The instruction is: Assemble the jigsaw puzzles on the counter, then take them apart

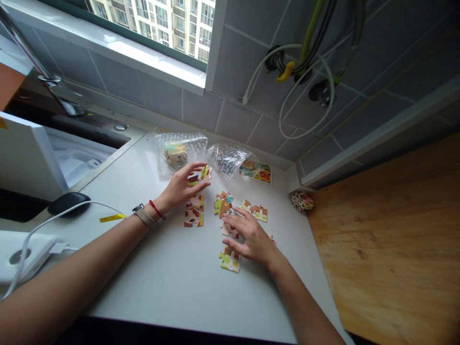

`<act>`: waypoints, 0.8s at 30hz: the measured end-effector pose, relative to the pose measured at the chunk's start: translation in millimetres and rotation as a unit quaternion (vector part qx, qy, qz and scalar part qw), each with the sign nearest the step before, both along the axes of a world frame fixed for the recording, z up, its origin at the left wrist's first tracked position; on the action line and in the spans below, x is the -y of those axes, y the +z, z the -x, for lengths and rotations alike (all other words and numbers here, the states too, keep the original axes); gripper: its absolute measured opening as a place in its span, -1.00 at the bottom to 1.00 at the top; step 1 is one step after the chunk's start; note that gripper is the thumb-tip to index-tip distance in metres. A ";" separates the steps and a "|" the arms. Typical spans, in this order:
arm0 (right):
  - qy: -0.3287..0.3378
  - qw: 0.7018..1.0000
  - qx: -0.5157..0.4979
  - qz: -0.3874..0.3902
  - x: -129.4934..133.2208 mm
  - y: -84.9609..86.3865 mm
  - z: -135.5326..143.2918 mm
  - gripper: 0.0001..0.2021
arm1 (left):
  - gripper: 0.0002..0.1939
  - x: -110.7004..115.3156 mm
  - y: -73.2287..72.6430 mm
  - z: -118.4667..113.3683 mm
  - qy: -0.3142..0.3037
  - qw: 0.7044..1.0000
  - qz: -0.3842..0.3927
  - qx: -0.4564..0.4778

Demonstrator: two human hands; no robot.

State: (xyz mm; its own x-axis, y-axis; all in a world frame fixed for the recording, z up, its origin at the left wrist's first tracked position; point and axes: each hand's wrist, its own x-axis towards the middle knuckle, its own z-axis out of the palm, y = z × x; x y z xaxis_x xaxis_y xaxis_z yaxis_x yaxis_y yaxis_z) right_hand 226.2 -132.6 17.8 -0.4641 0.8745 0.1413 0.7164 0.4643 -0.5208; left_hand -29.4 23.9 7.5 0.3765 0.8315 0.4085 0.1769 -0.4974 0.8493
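My left hand [182,186] reaches over the back of the group of jigsaw pieces, its thumb and index finger at opposite edges of a slightly turned jigsaw puzzle piece [206,173]. Just below that hand lie joined brown-and-pink pieces [194,211]. My right hand [252,235] rests with fingers spread over more pieces and partly hides a pink one [229,230]. Beside its index fingertip is a green-and-orange piece [222,206]. A yellow-green piece [230,260] lies under its thumb side, and two others [259,212] lie behind it.
Behind the hands are a clear bag with stacked pieces [175,154], a crumpled clear bag [230,158] and a colourful picture card [256,171]. A piece stack [302,201] stands by the right edge. On the left are a black mouse [69,204], a white cabled device [30,256] and a sink.
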 end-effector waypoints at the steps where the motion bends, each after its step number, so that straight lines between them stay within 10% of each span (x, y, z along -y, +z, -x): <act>1: -0.002 1.000 -0.008 -0.004 0.1 -0.7 -0.4 -0.48 | -0.40 0.4 0.3 -0.1 -0.005 1.000 0.006 0.018; 15: -0.085 0.996 0.041 -0.007 -0.8 1.6 -16.6 -0.50 | -0.55 -0.6 -2.3 2.6 -0.077 0.973 -0.095 -0.194; 24: -0.078 0.997 0.026 -0.005 0.4 1.9 -12.3 -0.63 | -0.63 20.1 20.6 19.1 0.019 0.974 -0.103 -0.201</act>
